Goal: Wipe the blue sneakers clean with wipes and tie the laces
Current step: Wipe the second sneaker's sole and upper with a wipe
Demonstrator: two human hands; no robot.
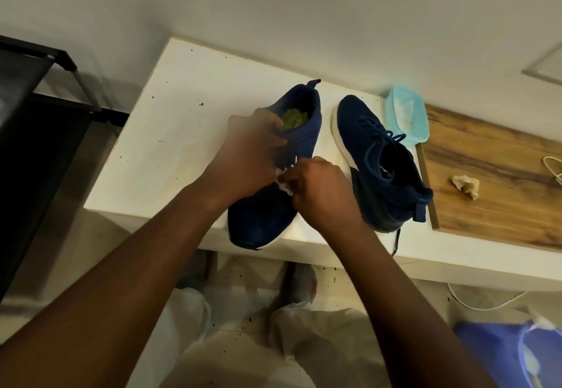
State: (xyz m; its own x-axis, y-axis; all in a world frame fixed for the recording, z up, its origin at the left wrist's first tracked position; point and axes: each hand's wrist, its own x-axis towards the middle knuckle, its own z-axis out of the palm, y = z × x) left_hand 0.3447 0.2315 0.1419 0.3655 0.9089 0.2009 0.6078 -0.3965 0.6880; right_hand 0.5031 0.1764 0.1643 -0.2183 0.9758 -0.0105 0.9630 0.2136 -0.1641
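Two navy knit sneakers sit on a white, speckled worktop (170, 113). The left hand (252, 156) grips the collar of the near sneaker (267, 214), its fingers curled into the opening, where something crumpled and green shows. The right hand (319, 193) pinches a scrunched white wipe (284, 182) against that shoe's middle. The other sneaker (383, 174) stands just to the right, white-soled, its laces loose and one end hanging off the edge. Behind it lies a translucent pale-blue plastic tub (407, 116). A crumpled wad (465, 185) rests on a wood-grain board (492, 211). No writing is readable.
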